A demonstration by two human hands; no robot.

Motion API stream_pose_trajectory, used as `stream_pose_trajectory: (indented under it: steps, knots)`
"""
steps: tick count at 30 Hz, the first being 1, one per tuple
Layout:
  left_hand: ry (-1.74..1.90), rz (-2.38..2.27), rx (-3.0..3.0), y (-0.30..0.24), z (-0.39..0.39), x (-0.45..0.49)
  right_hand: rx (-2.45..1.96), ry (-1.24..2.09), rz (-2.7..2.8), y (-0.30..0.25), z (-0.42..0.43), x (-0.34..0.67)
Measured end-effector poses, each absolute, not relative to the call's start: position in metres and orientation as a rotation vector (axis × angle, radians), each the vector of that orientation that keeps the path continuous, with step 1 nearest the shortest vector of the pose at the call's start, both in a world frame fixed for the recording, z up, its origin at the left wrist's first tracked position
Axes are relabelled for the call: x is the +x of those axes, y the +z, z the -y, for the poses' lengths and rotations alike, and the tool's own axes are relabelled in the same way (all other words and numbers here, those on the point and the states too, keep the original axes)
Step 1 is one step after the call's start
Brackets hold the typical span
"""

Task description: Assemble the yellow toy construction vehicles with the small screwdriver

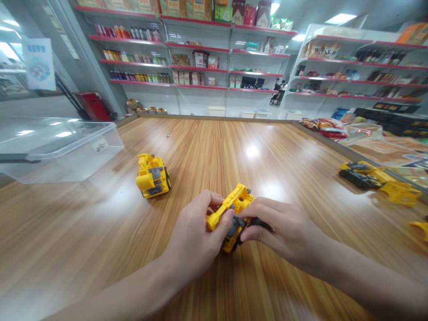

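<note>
Near the front middle of the table, my left hand (197,227) is closed around a yellow toy construction truck (239,203) with a long yellow arm and a grey cab area. The thumb presses on its near side. My right hand (284,223) is at the truck's right side, thumb and forefinger pinched on a black part (261,223). Fingers cover most of that part, so I cannot tell its exact kind or whether it is joined to the truck. A second yellow toy truck (154,176) with black wheels stands to the left, apart from both hands.
On the right lie a yellow toy vehicle with black tracks (363,174) and another yellow piece (419,229) at the frame edge. A clear plastic bin (76,154) stands at left. Stocked shelves (200,87) rise behind the wooden table (207,138); packets (324,127) lie at right.
</note>
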State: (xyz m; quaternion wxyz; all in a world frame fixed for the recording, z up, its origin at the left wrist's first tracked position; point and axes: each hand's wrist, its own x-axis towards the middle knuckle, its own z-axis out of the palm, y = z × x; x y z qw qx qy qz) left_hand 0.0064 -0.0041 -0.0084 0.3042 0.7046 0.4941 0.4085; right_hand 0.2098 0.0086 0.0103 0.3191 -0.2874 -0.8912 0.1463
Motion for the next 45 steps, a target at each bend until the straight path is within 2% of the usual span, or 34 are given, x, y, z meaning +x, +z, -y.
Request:
stream_pose_trajectory:
  steps: [3,7,23,36,45]
  knots:
    - [1.076,-1.323,1.869,-0.009,0.004,0.006,-0.653,0.365,2.184,0.013,-0.010,0.213]
    - [1.072,-1.318,1.847,-0.008,0.004,0.007,-0.756,0.282,1.993,0.015,-0.012,0.214]
    - [1.087,-1.301,1.864,-0.008,0.004,0.007,-0.847,0.251,2.161,0.004,-0.014,0.211]
    - [1.031,-0.926,1.863,0.000,0.009,0.002,-0.909,0.234,2.166,0.010,-0.011,0.210]
    - [1.017,-0.972,1.882,-0.002,0.009,0.004,-0.967,0.239,2.185,0.010,-0.011,0.210]
